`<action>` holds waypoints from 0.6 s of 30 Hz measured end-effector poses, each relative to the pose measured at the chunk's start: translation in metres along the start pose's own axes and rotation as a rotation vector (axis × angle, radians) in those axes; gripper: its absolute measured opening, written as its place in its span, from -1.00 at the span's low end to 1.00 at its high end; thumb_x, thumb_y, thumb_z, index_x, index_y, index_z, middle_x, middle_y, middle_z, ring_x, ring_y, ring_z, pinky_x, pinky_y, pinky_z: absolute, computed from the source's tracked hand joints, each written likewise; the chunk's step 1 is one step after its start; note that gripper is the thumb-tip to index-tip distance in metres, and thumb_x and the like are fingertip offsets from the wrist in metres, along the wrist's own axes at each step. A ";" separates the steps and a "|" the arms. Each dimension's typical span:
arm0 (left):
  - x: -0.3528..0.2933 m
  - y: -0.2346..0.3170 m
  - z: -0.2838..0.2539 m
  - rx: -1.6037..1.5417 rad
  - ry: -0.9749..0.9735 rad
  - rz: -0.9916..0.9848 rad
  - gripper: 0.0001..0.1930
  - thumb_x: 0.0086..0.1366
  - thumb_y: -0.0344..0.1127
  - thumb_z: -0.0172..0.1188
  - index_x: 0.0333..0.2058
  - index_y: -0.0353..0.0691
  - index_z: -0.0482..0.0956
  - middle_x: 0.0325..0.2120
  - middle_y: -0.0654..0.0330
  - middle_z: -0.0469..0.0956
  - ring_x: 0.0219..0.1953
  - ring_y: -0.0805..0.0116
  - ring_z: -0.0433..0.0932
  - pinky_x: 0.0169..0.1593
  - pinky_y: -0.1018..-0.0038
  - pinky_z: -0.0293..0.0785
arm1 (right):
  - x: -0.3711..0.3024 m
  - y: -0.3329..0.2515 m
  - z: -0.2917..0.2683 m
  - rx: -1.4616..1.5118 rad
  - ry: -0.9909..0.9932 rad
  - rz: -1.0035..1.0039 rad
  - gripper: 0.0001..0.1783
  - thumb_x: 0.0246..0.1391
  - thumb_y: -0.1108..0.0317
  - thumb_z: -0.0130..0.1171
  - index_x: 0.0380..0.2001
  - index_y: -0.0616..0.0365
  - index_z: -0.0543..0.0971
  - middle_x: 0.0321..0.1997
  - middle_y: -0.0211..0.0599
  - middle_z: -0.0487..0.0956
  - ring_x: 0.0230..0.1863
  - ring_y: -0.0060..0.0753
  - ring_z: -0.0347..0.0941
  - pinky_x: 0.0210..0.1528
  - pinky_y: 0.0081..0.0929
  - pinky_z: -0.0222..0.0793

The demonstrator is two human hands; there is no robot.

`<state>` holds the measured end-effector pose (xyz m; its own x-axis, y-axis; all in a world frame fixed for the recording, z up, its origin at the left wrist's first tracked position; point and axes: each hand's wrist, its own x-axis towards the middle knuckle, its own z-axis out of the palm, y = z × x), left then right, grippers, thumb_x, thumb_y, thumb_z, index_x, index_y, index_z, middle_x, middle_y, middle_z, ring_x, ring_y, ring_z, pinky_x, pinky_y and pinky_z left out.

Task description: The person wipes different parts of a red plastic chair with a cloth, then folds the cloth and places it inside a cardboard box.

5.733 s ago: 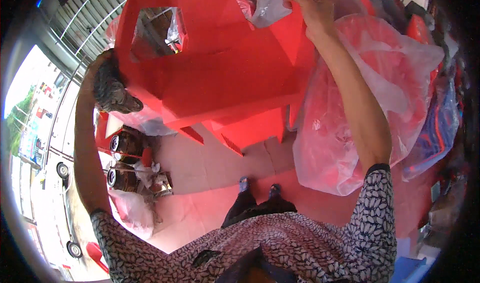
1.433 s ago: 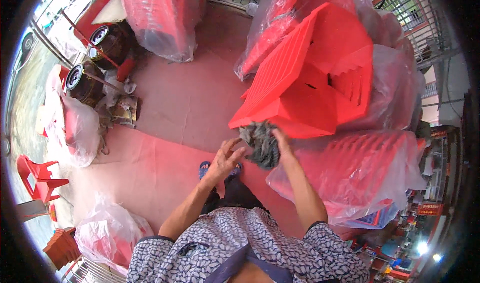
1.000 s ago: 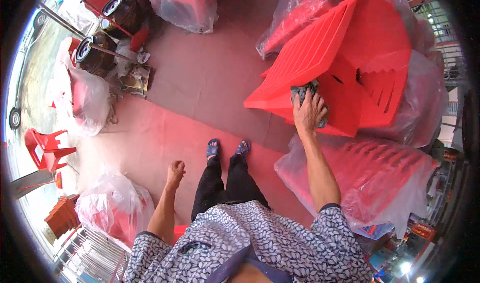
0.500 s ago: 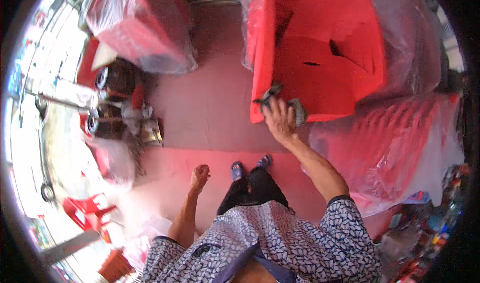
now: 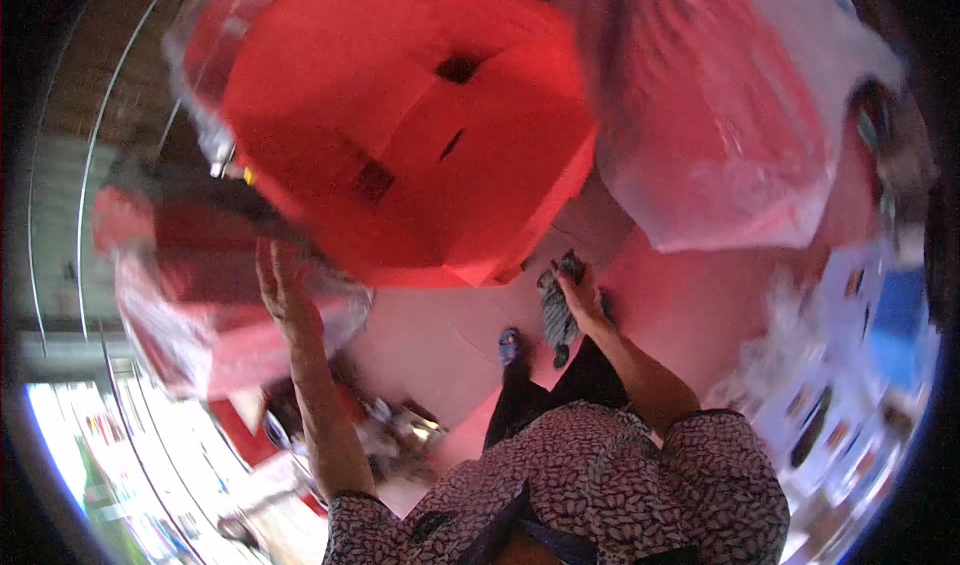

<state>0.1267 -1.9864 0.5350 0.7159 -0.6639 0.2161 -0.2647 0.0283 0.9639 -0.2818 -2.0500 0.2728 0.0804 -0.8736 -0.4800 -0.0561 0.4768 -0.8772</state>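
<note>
A large red plastic chair (image 5: 480, 190), with dark openings in its moulded surface, fills the upper middle of the head view. My left hand (image 5: 287, 290) is raised beside its lower left edge, fingers stretched out and nothing in them. Whether the fingertips touch the chair I cannot tell. My right hand (image 5: 585, 300) grips a crumpled dark grey cloth (image 5: 558, 320) below the chair's lower right edge, in front of my legs. Part of the cloth hangs down from the fingers.
Red stacks under clear plastic wrap stand at the upper right (image 5: 730, 155) and at the left (image 5: 190, 315). Dark machine-like items (image 5: 390, 435) lie low on the left. Pale packages and a blue panel (image 5: 900, 315) are at the right. Reddish floor (image 5: 440, 335) shows around my feet.
The view has turned, and the red chair now sits farther left. My right hand has left the chair's edge with the cloth and come lower; my left hand has risen toward the chair and its fingers straightened.
</note>
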 end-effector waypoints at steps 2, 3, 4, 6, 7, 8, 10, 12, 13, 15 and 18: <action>0.041 -0.010 0.011 -0.331 -0.124 -0.124 -0.40 0.45 -0.12 0.14 0.40 -0.07 0.29 0.37 0.20 0.26 0.26 0.10 0.39 0.23 0.09 0.42 | 0.012 0.002 0.006 0.242 0.139 -0.094 -0.45 0.22 0.03 0.28 0.14 0.11 0.44 -0.02 -0.18 0.59 -0.01 -0.29 0.52 0.02 -0.25 0.45; 0.053 -0.007 0.018 -0.312 -0.189 -0.114 -0.40 0.45 -0.12 0.14 0.40 -0.07 0.29 0.37 0.20 0.26 0.26 0.10 0.39 0.23 0.09 0.42 | 0.012 -0.022 0.021 0.310 0.142 -0.136 -0.46 0.24 0.01 0.26 0.13 0.10 0.45 -0.09 -0.21 0.61 -0.07 -0.33 0.54 -0.04 -0.29 0.46; 0.056 -0.003 0.028 0.096 -0.298 0.094 -0.37 0.44 -0.11 0.15 0.41 -0.09 0.23 0.36 0.14 0.26 0.27 0.04 0.38 0.24 0.05 0.41 | 0.011 -0.036 0.032 0.366 0.183 -0.143 -0.47 0.27 -0.01 0.23 0.13 0.10 0.45 -0.16 -0.24 0.61 -0.14 -0.37 0.54 -0.11 -0.33 0.47; 0.048 0.016 0.069 0.501 -0.447 0.348 -0.34 0.43 -0.10 0.15 0.42 -0.11 0.18 0.36 0.08 0.26 0.29 -0.02 0.36 0.25 0.01 0.40 | 0.015 -0.052 0.053 0.483 0.299 -0.125 -0.48 0.33 -0.04 0.17 0.14 0.10 0.44 -0.29 -0.31 0.63 -0.27 -0.46 0.55 -0.25 -0.38 0.49; 0.026 0.040 0.096 0.172 -0.299 0.060 -0.33 0.39 -0.16 0.16 0.40 -0.16 0.20 0.33 0.01 0.27 0.27 -0.05 0.37 0.25 0.00 0.41 | 0.006 -0.072 0.069 0.460 0.334 -0.161 -0.46 0.33 -0.04 0.14 0.17 0.13 0.43 -0.19 -0.22 0.61 -0.16 -0.37 0.54 -0.13 -0.26 0.47; 0.008 0.050 0.118 -0.150 -0.140 -0.242 -0.33 0.35 -0.21 0.18 0.38 -0.21 0.21 0.31 -0.06 0.29 0.26 -0.08 0.38 0.25 0.00 0.41 | -0.004 -0.086 0.081 0.428 0.370 -0.195 -0.43 0.34 -0.04 0.11 0.19 0.16 0.42 -0.09 -0.13 0.60 -0.04 -0.28 0.53 -0.01 -0.14 0.44; 0.006 0.038 0.116 0.272 -0.162 0.088 -0.37 0.31 -0.22 0.21 0.31 -0.26 0.32 0.28 -0.10 0.31 0.22 -0.12 0.39 0.26 -0.01 0.39 | -0.006 -0.049 0.122 -0.114 0.601 -0.443 -0.41 0.33 0.04 0.05 0.24 0.26 0.41 0.38 0.13 0.32 0.30 0.13 0.25 0.29 0.07 0.18; 0.044 0.021 0.042 0.926 -0.255 0.730 -0.40 0.29 -0.20 0.24 0.27 -0.29 0.38 0.26 -0.12 0.32 0.20 -0.14 0.40 0.26 -0.03 0.38 | -0.009 -0.033 0.151 0.012 0.501 -0.492 -0.29 0.26 0.01 0.05 0.32 0.29 0.32 0.45 0.15 0.19 0.39 0.29 0.07 0.40 0.21 -0.17; 0.070 0.004 -0.008 1.198 -0.304 1.078 -0.40 0.30 -0.18 0.24 0.26 -0.30 0.39 0.26 -0.12 0.32 0.19 -0.14 0.40 0.26 -0.04 0.37 | -0.012 -0.031 0.157 0.045 0.389 -0.446 -0.27 0.26 0.02 0.06 0.34 0.29 0.30 0.51 0.15 0.13 0.41 0.27 0.11 0.42 0.21 -0.08; 0.084 -0.022 -0.020 1.058 -0.369 0.830 -0.43 0.42 0.02 0.04 0.26 -0.23 0.39 0.25 -0.01 0.36 0.24 -0.03 0.38 0.25 0.00 0.41 | 0.011 0.047 0.190 0.109 0.490 -0.352 -0.29 0.27 0.03 0.05 0.33 0.31 0.31 0.51 0.14 0.13 0.41 0.25 0.13 0.41 0.19 -0.02; 0.028 0.011 0.064 0.574 -0.109 0.278 -0.37 0.42 0.10 0.00 0.26 -0.26 0.38 0.17 -0.06 0.44 0.18 -0.09 0.42 0.24 -0.01 0.37 | 0.045 0.061 0.191 1.219 0.580 0.178 -0.44 0.34 0.14 -0.01 0.26 0.30 0.37 0.44 0.11 0.24 0.33 0.21 0.25 0.30 0.14 0.17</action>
<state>0.1023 -2.0527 0.5412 0.5091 -0.7621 0.4000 -0.7560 -0.1738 0.6310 -0.0913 -2.0413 0.1954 -0.2785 -0.5626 -0.7784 0.9099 0.1048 -0.4014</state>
